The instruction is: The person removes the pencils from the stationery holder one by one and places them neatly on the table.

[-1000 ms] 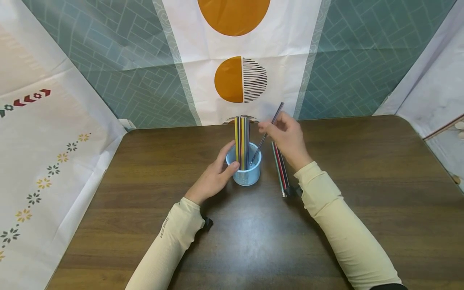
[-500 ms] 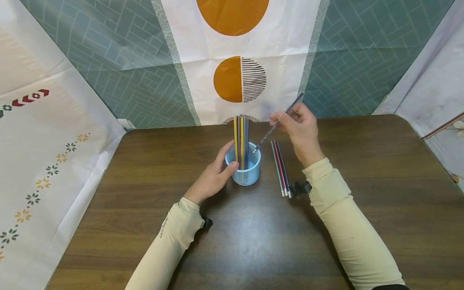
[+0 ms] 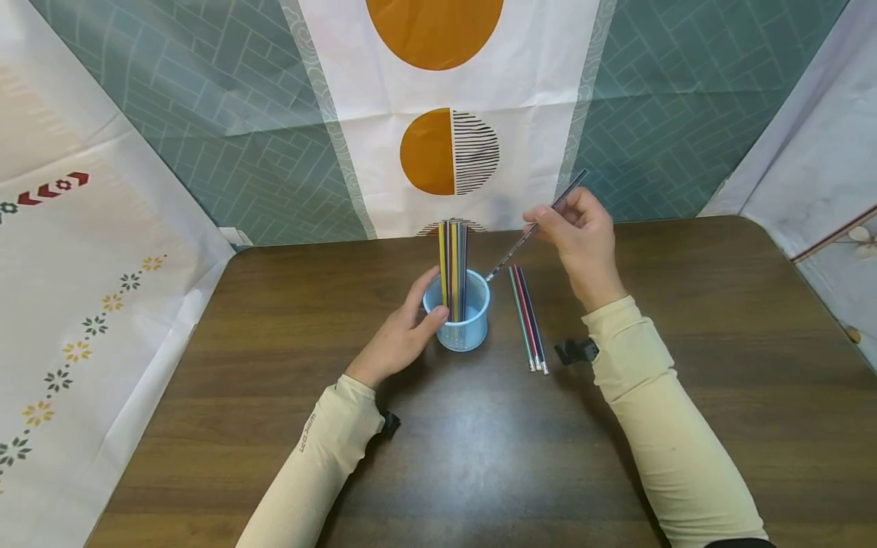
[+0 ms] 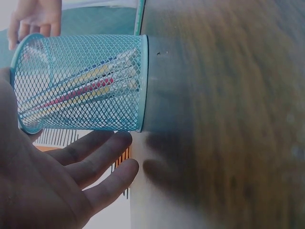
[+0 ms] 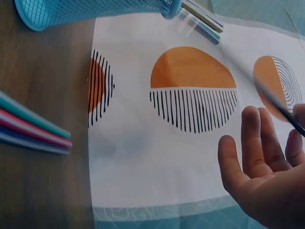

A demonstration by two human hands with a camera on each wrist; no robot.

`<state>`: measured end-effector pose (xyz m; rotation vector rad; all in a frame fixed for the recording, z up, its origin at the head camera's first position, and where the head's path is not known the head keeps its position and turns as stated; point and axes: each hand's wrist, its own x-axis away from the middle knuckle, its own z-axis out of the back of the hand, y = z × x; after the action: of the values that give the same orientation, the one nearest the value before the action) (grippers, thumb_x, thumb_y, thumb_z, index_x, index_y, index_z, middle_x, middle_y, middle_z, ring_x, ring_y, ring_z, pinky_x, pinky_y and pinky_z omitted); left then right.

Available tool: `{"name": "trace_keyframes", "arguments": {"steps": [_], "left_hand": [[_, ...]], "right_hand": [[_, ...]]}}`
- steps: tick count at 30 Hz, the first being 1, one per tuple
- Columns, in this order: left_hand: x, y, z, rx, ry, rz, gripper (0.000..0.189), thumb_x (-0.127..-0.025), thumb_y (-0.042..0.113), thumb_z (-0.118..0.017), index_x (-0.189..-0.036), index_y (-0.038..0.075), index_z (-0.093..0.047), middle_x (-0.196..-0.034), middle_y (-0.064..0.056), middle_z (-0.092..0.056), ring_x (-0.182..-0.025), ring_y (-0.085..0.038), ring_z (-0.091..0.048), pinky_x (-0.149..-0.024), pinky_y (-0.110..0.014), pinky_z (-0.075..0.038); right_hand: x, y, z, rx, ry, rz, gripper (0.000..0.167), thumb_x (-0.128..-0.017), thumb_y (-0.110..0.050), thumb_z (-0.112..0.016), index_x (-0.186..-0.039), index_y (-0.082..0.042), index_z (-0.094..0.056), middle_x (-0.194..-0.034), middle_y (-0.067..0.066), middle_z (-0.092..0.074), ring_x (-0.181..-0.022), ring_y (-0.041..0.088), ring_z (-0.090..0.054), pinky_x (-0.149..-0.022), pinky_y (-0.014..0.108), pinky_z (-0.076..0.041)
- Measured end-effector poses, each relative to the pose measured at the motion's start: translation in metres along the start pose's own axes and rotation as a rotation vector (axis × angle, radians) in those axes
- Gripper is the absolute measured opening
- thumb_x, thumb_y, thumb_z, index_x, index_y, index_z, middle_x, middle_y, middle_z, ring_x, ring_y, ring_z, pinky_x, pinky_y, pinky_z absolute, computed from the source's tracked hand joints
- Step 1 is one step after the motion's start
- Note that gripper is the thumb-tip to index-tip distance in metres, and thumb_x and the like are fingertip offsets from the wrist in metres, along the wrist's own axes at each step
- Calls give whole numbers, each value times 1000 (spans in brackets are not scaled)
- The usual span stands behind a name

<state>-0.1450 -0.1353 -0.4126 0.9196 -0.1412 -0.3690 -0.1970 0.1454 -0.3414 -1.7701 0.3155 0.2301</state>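
A light blue mesh pencil cup point(image 3: 473, 335) stands upright on the table, with several striped pencils point(image 3: 452, 262) leaning to its left side. My left hand point(image 3: 397, 342) holds the cup from the left, thumb at the front of the rim; in the left wrist view its other fingers point(image 4: 102, 152) extend loosely alongside the mesh. Up and to the right of the cup, my right hand point(image 3: 582, 247) pinches a dark patterned pencil point(image 3: 515, 248) between thumb and index finger. That pencil slants, its lower end near the cup's right rim. Its remaining fingers are relaxed in the right wrist view.
Right of the cup, a few pencils point(image 3: 528, 320) in green, red and dark blue lie side by side on the brown wooden table point(image 3: 288, 320). A patterned cloth point(image 3: 274, 152) hangs behind the table's back edge. Dark wrist cameras point(image 3: 575, 351) sit under both forearms.
My right hand has moved right and slightly up, drawing the pencil's lower end from inside the cup to its right rim. The left hand and cup have stayed in place.
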Motion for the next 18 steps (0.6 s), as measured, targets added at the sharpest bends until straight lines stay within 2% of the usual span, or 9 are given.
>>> {"name": "trace_keyframes", "arguments": {"steps": [3,5,8,10,12,15,18], "left_hand": [[0,0,0,3,-2,1,62,-102,60,-46,-154,58,-12,-152,-8,-45,-134,-33,-47,-105,-60,-37],[0,0,0,6,-4,-2,62,-103,59,-46,-154,58,-11,-153,-8,-44,-135,-33,-46,-105,-61,-37],[0,0,0,9,-6,-5,62,-103,59,-46,-154,58,-11,-153,-8,-43,-136,-32,-46,-105,-61,-36],[0,-1,0,13,-8,-12,62,-103,58,-46,-154,58,-11,-154,-8,-43,-136,-32,-46,-105,-61,-37],[-1,-1,0,14,-6,-14,62,-103,58,-46,-154,58,-11,-153,-7,-43,-135,-32,-46,-105,-61,-37],[-1,-2,0,17,-6,-16,62,-103,58,-46,-153,59,-11,-153,-6,-44,-135,-32,-46,-104,-62,-37],[-1,-1,0,15,-4,-15,62,-103,58,-46,-153,60,-11,-154,-5,-43,-136,-32,-46,-104,-61,-37]], "right_hand": [[-2,-1,3,41,21,4,21,-94,-10,-74,-87,-3,-55,-95,13,-72,-89,29,-70,-92,32,-52],[-2,-2,6,138,35,-12,24,-93,-14,-76,-87,-4,-55,-91,9,-68,-90,28,-66,-90,30,-50],[-3,-2,12,331,29,-85,26,-93,-24,-76,-89,-8,-56,-91,6,-61,-92,23,-58,-82,33,-46],[-3,-1,16,449,-3,-131,28,-94,-27,-75,-91,-8,-56,-91,8,-58,-90,23,-56,-79,36,-44],[-4,1,20,518,-48,-173,28,-95,-28,-73,-94,-6,-55,-93,11,-61,-91,28,-60,-82,38,-45],[-6,4,25,631,-110,-212,28,-98,-27,-70,-95,-4,-55,-92,14,-63,-88,35,-65,-78,40,-46],[-7,6,29,758,-165,-242,25,-100,-26,-67,-96,-5,-55,-87,12,-62,-81,33,-65,-69,39,-46]]}}
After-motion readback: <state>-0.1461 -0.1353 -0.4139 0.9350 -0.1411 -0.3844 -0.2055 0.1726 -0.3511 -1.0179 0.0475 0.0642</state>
